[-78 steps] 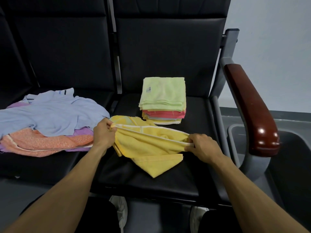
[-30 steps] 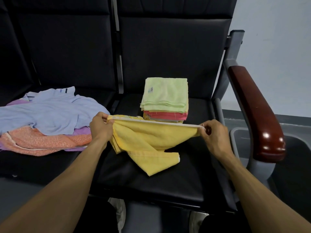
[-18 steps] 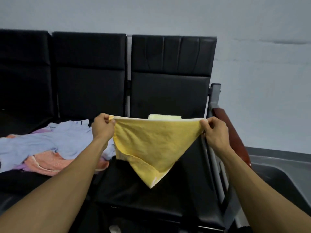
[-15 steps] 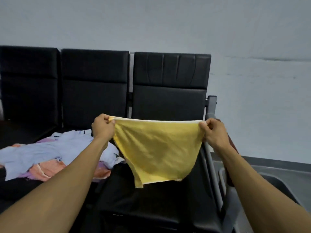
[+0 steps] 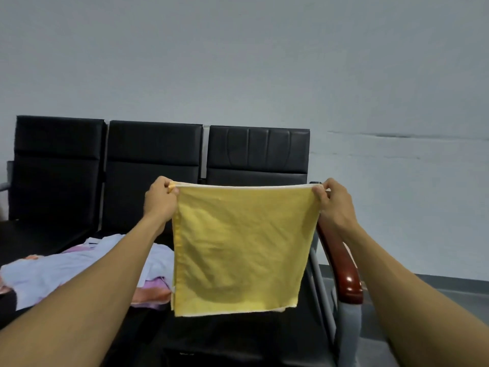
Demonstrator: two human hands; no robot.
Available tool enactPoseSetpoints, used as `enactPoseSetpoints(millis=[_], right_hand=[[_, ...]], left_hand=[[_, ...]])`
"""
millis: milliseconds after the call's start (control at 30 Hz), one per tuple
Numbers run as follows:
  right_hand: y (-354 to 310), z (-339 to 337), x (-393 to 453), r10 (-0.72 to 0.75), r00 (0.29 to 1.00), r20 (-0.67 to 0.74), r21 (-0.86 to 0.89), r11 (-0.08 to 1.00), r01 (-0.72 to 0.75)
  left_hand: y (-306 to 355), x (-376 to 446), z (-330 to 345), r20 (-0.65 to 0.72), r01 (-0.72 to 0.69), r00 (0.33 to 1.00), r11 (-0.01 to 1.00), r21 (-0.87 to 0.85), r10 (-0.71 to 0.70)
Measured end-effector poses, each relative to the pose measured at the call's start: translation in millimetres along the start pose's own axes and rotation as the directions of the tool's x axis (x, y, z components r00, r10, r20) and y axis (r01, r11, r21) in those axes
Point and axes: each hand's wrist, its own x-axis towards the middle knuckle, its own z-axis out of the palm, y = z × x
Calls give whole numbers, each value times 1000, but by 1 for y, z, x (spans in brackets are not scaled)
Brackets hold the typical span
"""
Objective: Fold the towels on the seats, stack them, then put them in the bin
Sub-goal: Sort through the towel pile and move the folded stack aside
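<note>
A yellow towel [image 5: 239, 247] hangs flat and spread out in the air above the right seat. My left hand [image 5: 160, 201] pinches its top left corner and my right hand [image 5: 334, 201] pinches its top right corner, so the top edge is stretched straight. On the middle seat lies a loose heap of unfolded towels [image 5: 79, 271]: light blue on top, with purple and orange beneath. The hanging towel hides the stack of folded towels. The bin is out of view.
A row of black seats [image 5: 153, 160] stands against a grey wall. A dark red wooden armrest [image 5: 341, 263] on a grey post borders the right seat, just below my right wrist. Grey floor shows at the right.
I lifted the yellow towel off the right seat and it dropped open into a full square. My head tilted up, so the folded stack and the bin left the view.
</note>
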Motion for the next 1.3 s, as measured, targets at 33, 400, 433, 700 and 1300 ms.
enactPoseSetpoints(millis=[33, 400, 433, 700, 1300], right_hand=[[0, -3, -5, -2, 1000, 2, -4, 1000, 2], [8, -4, -34, 58, 993, -102, 48, 997, -53], [13, -1, -33, 67, 993, -96, 50, 997, -63], [98, 59, -38, 183, 983, -14, -74, 980, -184], [221, 160, -54, 378, 910, 171, -203, 917, -343]], left_hand=[[0, -4, -2, 32, -21, 999, 1000, 23, 20], [-11, -27, 0, 202, -86, 978, 981, 172, 51], [-16, -26, 4, 211, -78, 977, 980, 182, 38], [-98, -28, 68, 277, 84, 947, 958, 274, -163], [-195, -44, 173, 227, 291, 897, 894, 340, -378]])
